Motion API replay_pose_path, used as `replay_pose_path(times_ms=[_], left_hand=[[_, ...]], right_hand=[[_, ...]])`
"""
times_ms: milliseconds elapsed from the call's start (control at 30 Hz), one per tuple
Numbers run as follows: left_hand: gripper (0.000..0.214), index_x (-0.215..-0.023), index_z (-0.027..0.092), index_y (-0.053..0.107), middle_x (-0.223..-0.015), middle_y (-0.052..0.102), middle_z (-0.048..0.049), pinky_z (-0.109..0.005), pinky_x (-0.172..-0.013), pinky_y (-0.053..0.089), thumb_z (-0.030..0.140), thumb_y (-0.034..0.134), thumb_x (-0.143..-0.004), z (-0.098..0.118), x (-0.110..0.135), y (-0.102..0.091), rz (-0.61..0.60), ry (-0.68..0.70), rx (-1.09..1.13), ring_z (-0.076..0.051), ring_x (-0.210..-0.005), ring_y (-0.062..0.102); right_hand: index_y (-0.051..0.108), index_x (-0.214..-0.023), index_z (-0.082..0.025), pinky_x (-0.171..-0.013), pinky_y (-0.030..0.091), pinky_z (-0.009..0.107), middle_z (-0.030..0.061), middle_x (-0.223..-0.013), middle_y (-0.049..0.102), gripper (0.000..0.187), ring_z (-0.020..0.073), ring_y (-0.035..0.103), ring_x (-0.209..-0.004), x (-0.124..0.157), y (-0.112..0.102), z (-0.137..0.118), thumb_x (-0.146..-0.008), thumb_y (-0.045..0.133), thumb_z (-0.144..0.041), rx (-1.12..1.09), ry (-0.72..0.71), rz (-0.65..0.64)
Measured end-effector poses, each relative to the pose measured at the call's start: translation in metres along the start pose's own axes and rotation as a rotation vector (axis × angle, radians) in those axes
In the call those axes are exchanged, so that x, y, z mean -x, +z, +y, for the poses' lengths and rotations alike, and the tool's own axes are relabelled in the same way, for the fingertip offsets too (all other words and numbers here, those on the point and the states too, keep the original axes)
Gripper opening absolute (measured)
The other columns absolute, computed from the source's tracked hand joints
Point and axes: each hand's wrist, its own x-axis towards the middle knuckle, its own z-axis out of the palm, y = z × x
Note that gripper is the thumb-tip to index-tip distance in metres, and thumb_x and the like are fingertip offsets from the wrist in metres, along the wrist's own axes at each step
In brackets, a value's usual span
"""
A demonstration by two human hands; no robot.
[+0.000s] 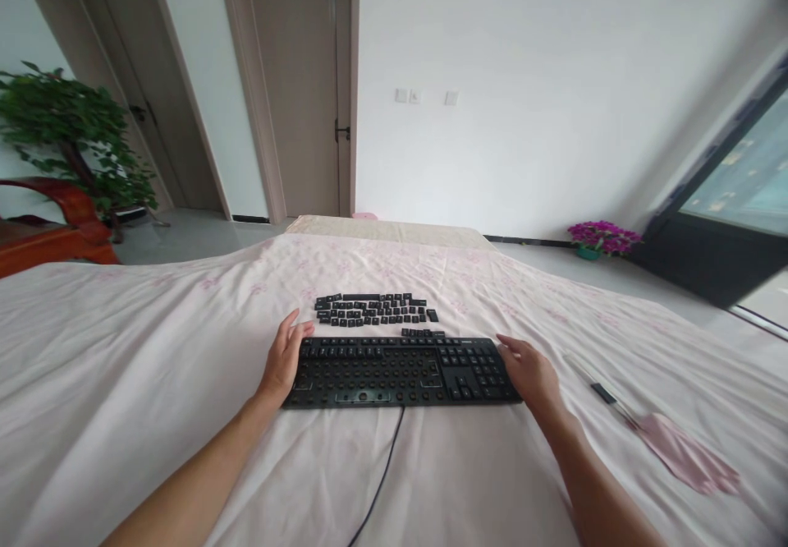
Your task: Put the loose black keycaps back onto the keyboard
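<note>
A black keyboard (369, 373) lies flat on the pink cloth, its cable (386, 466) running toward me. Most of its main block shows bare key sockets, while keys remain at the number pad, the right side and part of the upper rows. My left hand (284, 358) holds the keyboard's left end, fingers pointing forward past the corner. At the right end, my right hand (529, 370) grips the side, with its fingertips near the upper corner. Beyond the keyboard, loose black keycaps (369, 310) lie in rough rows, with a long space bar (361, 296) among them.
To the right lies a thin tool with a black grip (603, 393), beside a pink cloth piece (683, 452). The floral bedspread (185, 350) has folds. Farther off are a potted plant (61, 128), a wooden chair (61, 218), purple flowers (603, 236) and a door (295, 87).
</note>
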Motion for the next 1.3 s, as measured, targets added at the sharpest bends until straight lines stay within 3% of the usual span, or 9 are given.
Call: replay_pose_path(times_ms=[67, 200, 300, 400, 800, 1067, 1300], left_hand=[[0.061, -0.14, 0.019, 0.041, -0.113, 0.068, -0.0123, -0.044, -0.101, 0.042, 0.054, 0.046, -0.09, 0.0, 0.001, -0.001, -0.003, -0.021, 0.064, -0.024, -0.108, 0.064], [0.061, -0.14, 0.02, 0.041, -0.114, 0.068, -0.0125, -0.046, -0.101, 0.042, 0.054, 0.048, -0.089, 0.0, 0.002, -0.004, -0.004, -0.059, 0.114, -0.024, -0.109, 0.063], [0.059, -0.14, 0.021, 0.042, -0.116, 0.067, -0.0119, -0.045, -0.101, 0.042, 0.052, 0.049, -0.09, 0.0, 0.002, -0.007, -0.02, -0.078, 0.147, -0.024, -0.111, 0.063], [0.058, -0.139, 0.022, 0.041, -0.116, 0.067, -0.0117, -0.045, -0.1, 0.044, 0.051, 0.05, -0.089, -0.001, 0.002, -0.008, -0.015, -0.101, 0.189, -0.024, -0.111, 0.063], [0.059, -0.14, 0.018, 0.039, -0.11, 0.068, -0.0126, -0.045, -0.097, 0.047, 0.047, 0.051, -0.09, -0.002, -0.011, 0.0, 0.008, -0.068, 0.269, -0.023, -0.106, 0.065], [0.06, -0.139, 0.017, 0.04, -0.107, 0.069, -0.0121, -0.046, -0.095, 0.048, 0.048, 0.051, -0.089, -0.001, -0.01, 0.0, 0.02, -0.049, 0.226, -0.023, -0.102, 0.066], [0.059, -0.14, 0.018, 0.04, -0.108, 0.069, -0.0116, -0.045, -0.097, 0.047, 0.047, 0.051, -0.09, -0.003, -0.012, -0.001, 0.003, -0.051, 0.203, -0.022, -0.101, 0.066]], right_hand=[[0.073, -0.106, -0.029, -0.093, 0.045, 0.039, 0.0041, -0.119, 0.066, 0.032, 0.0254, 0.059, -0.108, -0.005, -0.005, -0.026, -0.087, 0.049, -0.037, 0.074, -0.176, 0.059], [0.076, -0.097, -0.033, -0.095, 0.042, 0.037, 0.0011, -0.113, 0.068, 0.024, 0.0225, 0.054, -0.109, -0.014, 0.003, -0.101, -0.089, 0.054, -0.032, 0.102, -0.523, -0.127], [0.077, -0.091, -0.033, -0.094, 0.04, 0.037, 0.0009, -0.112, 0.068, 0.018, 0.0228, 0.052, -0.109, -0.023, 0.023, -0.146, -0.086, 0.06, -0.031, 0.14, -0.583, -0.239], [0.077, -0.086, -0.033, -0.09, 0.038, 0.037, 0.0018, -0.112, 0.067, 0.015, 0.0233, 0.05, -0.108, -0.034, 0.042, -0.168, -0.085, 0.063, -0.032, 0.205, -0.588, -0.3], [0.077, -0.075, -0.027, -0.081, 0.032, 0.033, 0.0031, -0.09, 0.072, 0.008, 0.0227, 0.051, -0.097, -0.047, 0.063, -0.191, -0.076, 0.069, -0.027, 0.328, -0.585, -0.418], [0.077, -0.08, -0.026, -0.082, 0.033, 0.034, 0.003, -0.091, 0.073, 0.01, 0.0241, 0.052, -0.1, -0.049, 0.073, -0.183, -0.072, 0.074, -0.022, 0.322, -0.615, -0.423], [0.078, -0.084, -0.029, -0.084, 0.038, 0.034, 0.0007, -0.092, 0.073, 0.012, 0.0237, 0.055, -0.098, -0.049, 0.071, -0.178, -0.074, 0.071, -0.026, 0.159, -0.504, -0.379]])
